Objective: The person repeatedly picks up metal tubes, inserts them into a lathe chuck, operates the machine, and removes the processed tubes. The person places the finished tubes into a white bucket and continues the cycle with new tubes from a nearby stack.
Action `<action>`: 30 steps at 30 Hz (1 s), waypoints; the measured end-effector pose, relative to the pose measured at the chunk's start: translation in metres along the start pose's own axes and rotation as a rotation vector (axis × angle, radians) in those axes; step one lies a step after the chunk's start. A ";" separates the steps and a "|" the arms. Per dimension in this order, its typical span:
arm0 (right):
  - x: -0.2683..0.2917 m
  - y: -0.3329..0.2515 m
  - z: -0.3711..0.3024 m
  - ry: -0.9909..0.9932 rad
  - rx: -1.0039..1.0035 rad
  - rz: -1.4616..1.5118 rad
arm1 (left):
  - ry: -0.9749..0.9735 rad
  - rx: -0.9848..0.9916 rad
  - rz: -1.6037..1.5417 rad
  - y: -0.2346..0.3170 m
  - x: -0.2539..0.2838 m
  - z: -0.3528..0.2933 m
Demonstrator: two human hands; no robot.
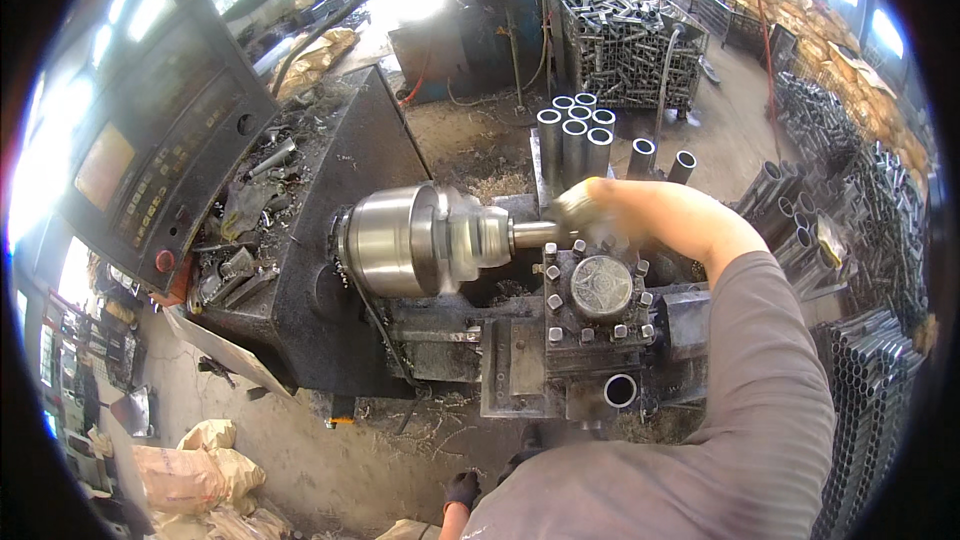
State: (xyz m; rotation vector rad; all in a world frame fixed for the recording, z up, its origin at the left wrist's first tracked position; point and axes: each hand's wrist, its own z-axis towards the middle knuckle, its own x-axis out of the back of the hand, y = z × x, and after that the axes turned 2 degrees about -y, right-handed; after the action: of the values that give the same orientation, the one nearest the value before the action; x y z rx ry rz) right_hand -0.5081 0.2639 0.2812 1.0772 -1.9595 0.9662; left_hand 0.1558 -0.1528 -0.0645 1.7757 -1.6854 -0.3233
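Note:
My right hand point(640, 215) reaches in from the right in a grey sleeve. Its blurred fingers close around a short metal tube point(532, 233). The tube sticks out of the shiny steel chuck point(410, 240) of a lathe. Just below the hand sits the square tool post point(600, 290) with its ring of bolts. My left hand point(462, 490), in a dark glove, hangs low at the bottom edge, away from the machine. Its fingers are too small to read.
A dark control panel point(150, 160) stands at the left. Behind the chuck, cut tubes point(578, 135) stand upright. A wire crate of tubes point(625, 40) stands farther back, with stacked tubes point(870, 240) at the right. One tube end point(620, 390) faces me below the tool post. Sacks point(200, 470) lie on the floor.

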 end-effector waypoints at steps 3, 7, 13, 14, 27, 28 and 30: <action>-0.038 -0.006 -0.074 -0.017 -0.288 0.380 | 0.035 -0.181 0.230 0.035 0.017 -0.020; -0.089 -0.051 -0.120 0.248 -0.530 0.081 | 0.125 -0.177 0.366 0.132 0.031 -0.064; -0.072 -0.121 -0.159 0.717 -0.726 0.165 | 0.252 -0.732 0.458 0.302 0.013 -0.123; -0.060 -0.134 -0.174 0.708 -0.733 0.080 | 0.187 -0.688 0.364 0.319 0.010 -0.131; -0.020 -0.317 -0.230 0.894 -0.533 0.417 | -0.634 -0.948 0.776 0.467 -0.159 -0.233; -0.020 -0.322 -0.234 0.906 -0.491 0.477 | -0.609 -0.952 0.859 0.472 -0.164 -0.234; -0.018 -0.335 -0.245 0.831 -0.544 0.407 | -0.564 -1.025 0.742 0.478 -0.159 -0.236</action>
State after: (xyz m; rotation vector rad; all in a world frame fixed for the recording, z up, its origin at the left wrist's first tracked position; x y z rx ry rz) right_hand -0.1523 0.3519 0.4770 -0.0610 -1.5765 0.8143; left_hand -0.1057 0.0900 0.3620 0.2827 -1.8681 -1.1455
